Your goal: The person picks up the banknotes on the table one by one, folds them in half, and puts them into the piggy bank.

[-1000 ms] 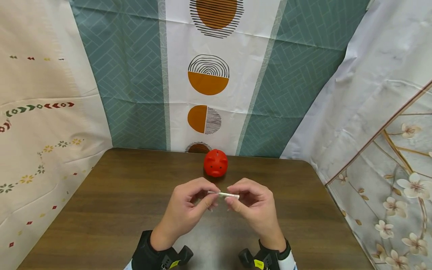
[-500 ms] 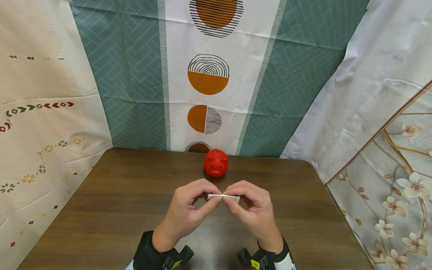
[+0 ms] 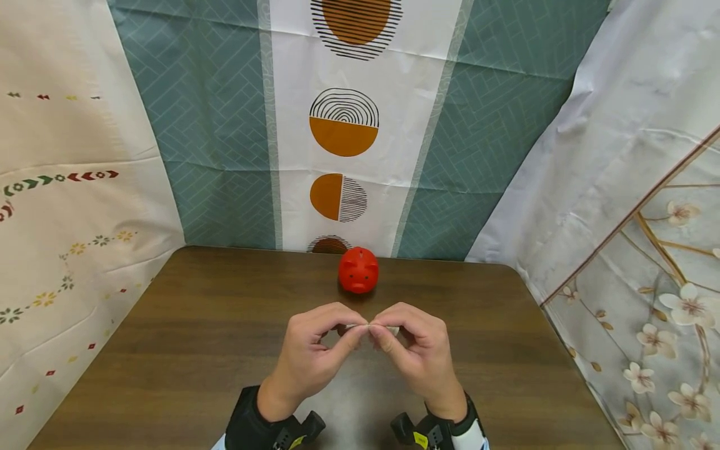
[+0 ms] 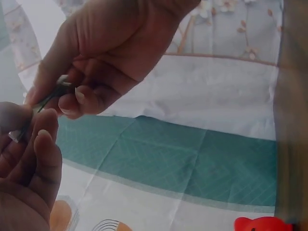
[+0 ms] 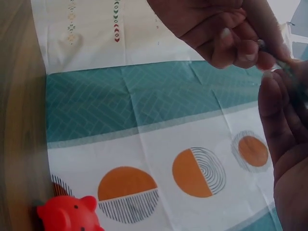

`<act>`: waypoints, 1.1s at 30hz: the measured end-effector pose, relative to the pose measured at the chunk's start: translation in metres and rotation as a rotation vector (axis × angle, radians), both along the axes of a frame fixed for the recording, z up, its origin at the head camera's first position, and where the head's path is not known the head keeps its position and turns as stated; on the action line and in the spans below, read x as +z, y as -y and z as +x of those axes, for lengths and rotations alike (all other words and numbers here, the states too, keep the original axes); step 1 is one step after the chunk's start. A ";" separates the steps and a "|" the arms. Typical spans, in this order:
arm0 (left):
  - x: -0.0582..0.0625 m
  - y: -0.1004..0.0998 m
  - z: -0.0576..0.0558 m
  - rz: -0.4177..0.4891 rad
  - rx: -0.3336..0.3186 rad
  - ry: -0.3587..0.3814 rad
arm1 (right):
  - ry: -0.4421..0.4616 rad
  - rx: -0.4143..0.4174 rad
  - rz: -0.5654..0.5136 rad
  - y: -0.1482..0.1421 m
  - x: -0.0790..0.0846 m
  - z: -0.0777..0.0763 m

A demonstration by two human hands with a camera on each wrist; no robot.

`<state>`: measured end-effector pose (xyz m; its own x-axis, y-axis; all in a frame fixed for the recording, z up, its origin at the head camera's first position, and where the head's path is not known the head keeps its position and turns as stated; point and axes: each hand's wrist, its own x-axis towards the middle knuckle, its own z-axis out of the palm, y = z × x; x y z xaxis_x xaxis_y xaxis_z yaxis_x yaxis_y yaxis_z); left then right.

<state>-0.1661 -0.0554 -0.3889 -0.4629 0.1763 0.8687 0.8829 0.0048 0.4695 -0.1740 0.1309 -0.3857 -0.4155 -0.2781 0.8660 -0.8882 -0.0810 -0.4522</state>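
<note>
Both hands meet at the middle of the table, raised above its surface. My left hand [image 3: 315,353] pinches a small folded paper strip [image 3: 396,330], pale with some green, between thumb and forefinger. My right hand [image 3: 420,353] pinches the same strip close beside, so the fingertips nearly meet and cover most of it. Short ends of the strip [image 4: 54,92] show past the fingers in the left wrist view. A red piggy bank [image 3: 358,270] stands upright just beyond the hands, facing them.
The brown wooden table [image 3: 197,350] reaches back to a teal and white patterned cloth [image 3: 225,125]. Other cloths, cream [image 3: 67,250] on the left and floral [image 3: 635,250] on the right, hang along the sides.
The right hand has moved left along the strip, bringing its fingertips up to the left hand's. More of the strip is now covered. The piggy bank stays put.
</note>
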 end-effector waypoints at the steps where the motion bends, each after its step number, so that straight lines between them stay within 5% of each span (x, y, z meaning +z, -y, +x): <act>1: 0.000 0.000 0.000 0.014 -0.011 0.012 | 0.007 0.013 -0.015 0.000 0.000 0.000; 18: 0.001 0.005 -0.001 0.112 -0.240 0.107 | 0.088 0.190 -0.125 -0.005 -0.002 -0.003; 33: 0.000 0.009 -0.004 0.150 -0.261 0.113 | 0.080 0.233 -0.114 -0.008 -0.002 -0.006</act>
<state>-0.1697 -0.0647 -0.3889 -0.5136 0.1754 0.8399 0.7877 -0.2918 0.5426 -0.1801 0.1393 -0.3875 -0.4202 -0.2765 0.8643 -0.8013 -0.3340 -0.4964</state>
